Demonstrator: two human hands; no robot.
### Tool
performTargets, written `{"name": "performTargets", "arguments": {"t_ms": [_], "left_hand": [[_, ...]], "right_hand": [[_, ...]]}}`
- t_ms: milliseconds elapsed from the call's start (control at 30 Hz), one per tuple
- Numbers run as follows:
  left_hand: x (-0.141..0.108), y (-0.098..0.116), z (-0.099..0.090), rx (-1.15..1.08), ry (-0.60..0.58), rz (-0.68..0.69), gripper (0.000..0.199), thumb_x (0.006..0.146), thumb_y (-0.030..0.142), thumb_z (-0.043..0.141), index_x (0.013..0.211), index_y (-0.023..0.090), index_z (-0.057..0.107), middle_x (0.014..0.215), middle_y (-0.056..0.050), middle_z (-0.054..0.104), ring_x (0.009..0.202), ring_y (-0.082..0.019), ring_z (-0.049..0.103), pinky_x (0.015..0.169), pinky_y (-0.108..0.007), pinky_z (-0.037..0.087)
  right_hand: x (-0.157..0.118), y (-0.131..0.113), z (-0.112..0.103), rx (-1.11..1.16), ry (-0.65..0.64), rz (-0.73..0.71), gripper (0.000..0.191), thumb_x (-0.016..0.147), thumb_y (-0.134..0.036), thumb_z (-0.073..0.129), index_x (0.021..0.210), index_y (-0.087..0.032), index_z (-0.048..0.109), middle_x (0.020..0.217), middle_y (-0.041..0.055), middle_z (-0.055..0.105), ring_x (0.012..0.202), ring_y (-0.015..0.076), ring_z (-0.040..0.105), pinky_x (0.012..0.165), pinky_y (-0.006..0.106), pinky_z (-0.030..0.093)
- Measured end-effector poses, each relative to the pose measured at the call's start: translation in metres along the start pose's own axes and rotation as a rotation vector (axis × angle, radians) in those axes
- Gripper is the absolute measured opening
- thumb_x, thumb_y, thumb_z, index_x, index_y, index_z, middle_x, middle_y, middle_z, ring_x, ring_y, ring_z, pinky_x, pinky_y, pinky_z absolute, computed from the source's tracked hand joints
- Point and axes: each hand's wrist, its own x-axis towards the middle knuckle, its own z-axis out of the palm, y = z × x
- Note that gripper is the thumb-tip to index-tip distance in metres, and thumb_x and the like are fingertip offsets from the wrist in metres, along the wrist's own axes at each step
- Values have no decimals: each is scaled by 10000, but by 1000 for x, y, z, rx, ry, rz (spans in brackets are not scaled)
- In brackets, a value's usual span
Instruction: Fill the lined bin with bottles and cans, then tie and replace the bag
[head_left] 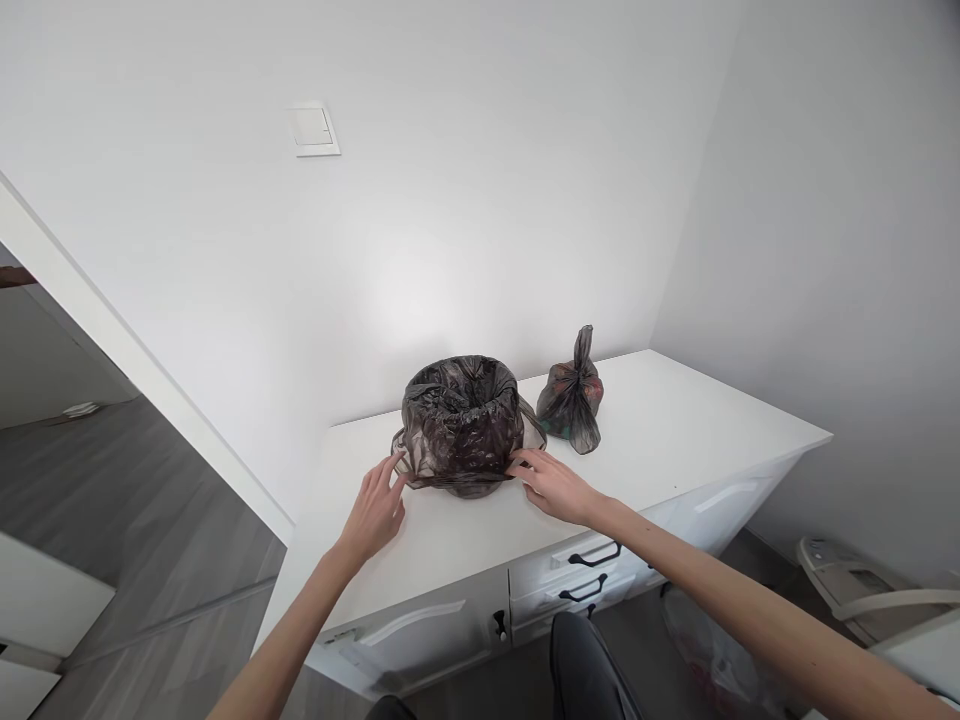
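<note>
A trash can [474, 491] stands upright on a white cabinet top, its body mostly hidden by a thin black trash bag [461, 440]. The bag lines the inside and is folded out over the rim, its loose edge hanging low around the can. My left hand [377, 508] pinches this edge at the left side between thumb and fingers. On the right side, my right hand [555, 487] is closed on the same edge. Just right of the can sits a knotted black bag [571, 395], filled with items that show red and green through the plastic.
The white cabinet [697, 420] has drawers with black handles [583, 587] along its front. A wall with a light switch [313, 130] rises behind it. To the left is a doorway with grey flooring [172, 520]; a beige appliance [851, 585] stands low at right.
</note>
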Motion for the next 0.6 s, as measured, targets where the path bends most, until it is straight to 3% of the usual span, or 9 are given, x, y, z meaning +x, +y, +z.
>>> {"name": "performTargets", "arguments": {"t_ms": [100,200,333,433,600], "left_hand": [[-32,-11,13,-19,-16,-70,610,928,215,499,1522,270,372,1676,-162,248,1524,-370,301,1148,-593,388],[-64,-20,24,-95,-5,-190,707,996,357,464,1619,287,138,1712,-162,140,1551,-353,255,1175,-584,369],[-88,-28,37,-135,-6,-325,629,1024,488,399,1579,242,234,1682,-151,258,1544,-334,283,1200,-581,348],[-91,-30,42,-131,-24,-374,599,1029,529,359,1519,186,344,1633,-147,373,1545,-312,288,1232,-559,316],[-91,-30,46,-101,-62,-401,573,1037,528,322,1440,148,469,1586,-132,459,1535,-290,317,1238,-523,329]], "right_hand": [[3,-6,-16,-29,59,30,353,866,-34,496,1121,-202,671,1214,138,661,1136,301,640,987,510,541],[14,-15,-45,10,223,37,306,932,-106,493,1152,-241,655,1225,119,674,1136,291,647,984,507,537],[51,-22,-83,112,321,-6,350,978,-171,483,1285,-280,610,1302,88,656,1223,261,618,1074,490,495],[91,-20,-101,218,180,-55,365,1014,-242,452,1347,-293,592,1378,60,628,1274,233,596,1103,459,485],[155,-2,-105,299,-225,-35,450,1002,-283,462,1439,-272,570,1478,42,589,1372,244,542,1175,458,412]]}}
